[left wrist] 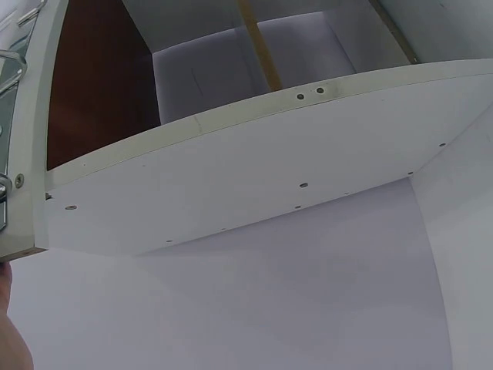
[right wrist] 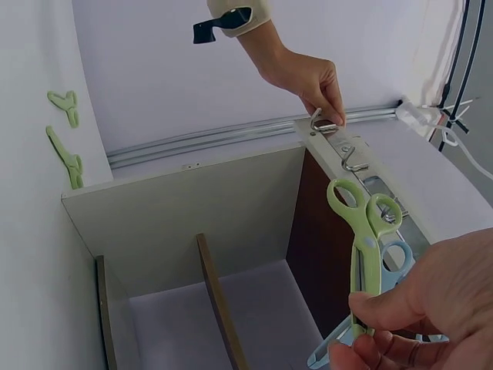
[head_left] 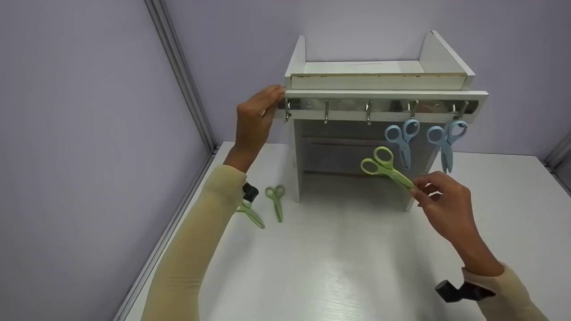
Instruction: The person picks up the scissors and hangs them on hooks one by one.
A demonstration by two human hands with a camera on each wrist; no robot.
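A: What does the head view show that the wrist views lack?

B: The whole layout: a white shelf unit (head_left: 379,82) on a white table (head_left: 339,267), a hook rail (head_left: 379,106) along its front, and two blue scissors (head_left: 403,136) (head_left: 446,138) hanging from the right-hand hooks. Two more green scissors (head_left: 275,201) (head_left: 250,214) lie flat on the table to the left of the unit.

A: And the right wrist view?

B: The unit's open interior with a brown wooden divider (right wrist: 219,308), seen from below.

A: Hand poses?

B: The right hand (head_left: 446,209) pinches the green scissors (head_left: 386,166) at the blade end, handle loops raised toward the rail, below the middle hooks. The left hand (head_left: 254,120) is raised, its fingers curled on the rail's left end beside the leftmost hook (right wrist: 320,122).

A: Open room?

B: Three left hooks hang bare; the table in front of the unit is bare too. The left wrist view shows only the unit's side panel (left wrist: 246,177).
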